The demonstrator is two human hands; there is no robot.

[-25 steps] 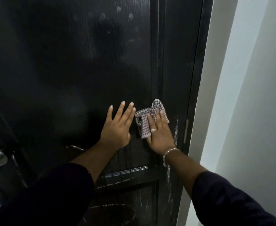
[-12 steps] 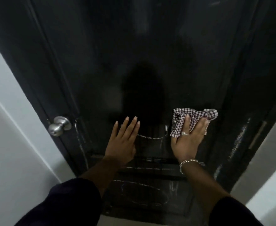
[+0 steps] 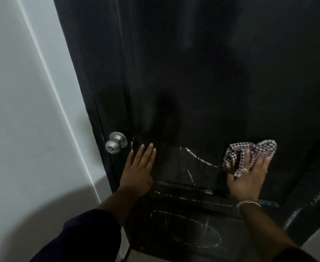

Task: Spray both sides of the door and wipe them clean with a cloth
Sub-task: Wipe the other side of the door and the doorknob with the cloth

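A black door (image 3: 202,82) fills most of the head view, with pale streaks and chalk-like marks on its lower panels. My right hand (image 3: 248,176) presses a checked cloth (image 3: 250,150) flat against the door at the right, fingers spread over it. My left hand (image 3: 138,167) rests flat on the door with fingers together, just right of the knob, holding nothing. No spray bottle is in view.
A round silver door knob (image 3: 115,142) sticks out at the door's left edge. A white wall (image 3: 26,110) runs along the left. The black door frame (image 3: 310,201) with pale streaks stands at the lower right.
The view has swung right to left, bringing the knob and left wall into sight. My right hand with the cloth has slid rightward across the door; my left hand now sits near the knob.
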